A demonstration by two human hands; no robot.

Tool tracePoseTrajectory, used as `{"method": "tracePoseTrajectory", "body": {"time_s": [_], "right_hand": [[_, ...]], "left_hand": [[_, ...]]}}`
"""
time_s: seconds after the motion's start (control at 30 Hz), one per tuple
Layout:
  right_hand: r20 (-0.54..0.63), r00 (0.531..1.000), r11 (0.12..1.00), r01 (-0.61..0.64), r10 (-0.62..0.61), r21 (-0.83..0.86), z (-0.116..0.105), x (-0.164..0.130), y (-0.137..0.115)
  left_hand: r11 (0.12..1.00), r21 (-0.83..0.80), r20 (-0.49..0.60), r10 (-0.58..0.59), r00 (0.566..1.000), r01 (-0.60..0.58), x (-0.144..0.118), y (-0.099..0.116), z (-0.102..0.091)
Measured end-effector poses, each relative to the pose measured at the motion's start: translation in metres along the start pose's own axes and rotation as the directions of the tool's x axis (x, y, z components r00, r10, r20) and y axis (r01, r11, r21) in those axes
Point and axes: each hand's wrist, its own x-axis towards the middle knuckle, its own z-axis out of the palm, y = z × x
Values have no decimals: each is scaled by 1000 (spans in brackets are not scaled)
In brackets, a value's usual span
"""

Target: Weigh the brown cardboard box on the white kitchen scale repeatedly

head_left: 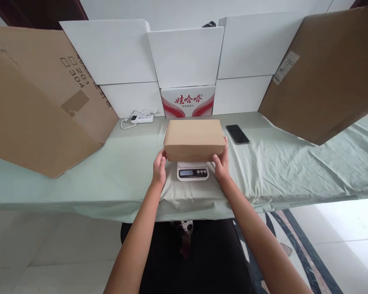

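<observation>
Between my two hands is a closed brown cardboard box (194, 141), directly over a small white digital scale (192, 173). The scale's display and buttons face me below the box; its digits are too small to read surely, and its platform is mostly hidden. My left hand (160, 166) grips the box's left end, thumb at the front and the other fingers partly behind it. At the right end, my right hand (222, 162) has its thumb on the front lower corner and its fingers along the side. Whether the box rests on the platform or is held just above, I cannot tell.
A black phone (237, 134) lies to the right of the box. At the back left is a white power strip (142, 118) with a cable. White boxes (185, 57) stand stacked behind, flanked by large cardboard sheets (43, 98). A pale green cloth (116, 175) covers the table.
</observation>
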Motion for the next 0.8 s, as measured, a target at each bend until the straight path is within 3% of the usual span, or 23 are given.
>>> {"method": "tracePoseTrajectory", "body": {"time_s": [0.33, 0.8], "right_hand": [[-8, 1000, 1000, -1, 1, 9, 1, 0, -19], [-10, 999, 999, 34, -35, -25, -2, 1, -12]], "left_hand": [[999, -11, -69, -48, 996, 47, -5, -2, 1], [1000, -2, -83, 0, 997, 0, -5, -6, -2]]}}
